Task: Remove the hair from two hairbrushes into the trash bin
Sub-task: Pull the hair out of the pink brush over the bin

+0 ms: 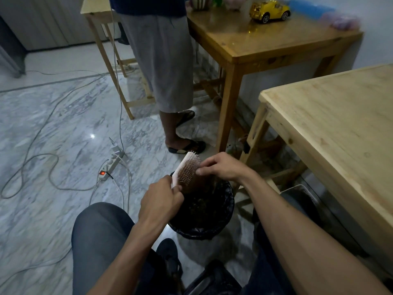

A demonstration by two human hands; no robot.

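A pale pink paddle hairbrush [187,167] with metal pins is held tilted over the trash bin [204,222], which is lined with a black bag and stands on the floor between my knees. My left hand [161,201] grips the brush at its lower end. My right hand [221,167] rests its fingertips on the pins, pinching at a clump of brown hair [197,184] that hangs from the brush down into the bin. Only one brush is in view.
A pale wooden table [331,128] is close on my right, a darker wooden table [255,45] with a yellow toy car [270,10] behind it. A person in grey shorts [161,60] stands just beyond the bin. A power strip [110,165] and cables lie on the marble floor at left.
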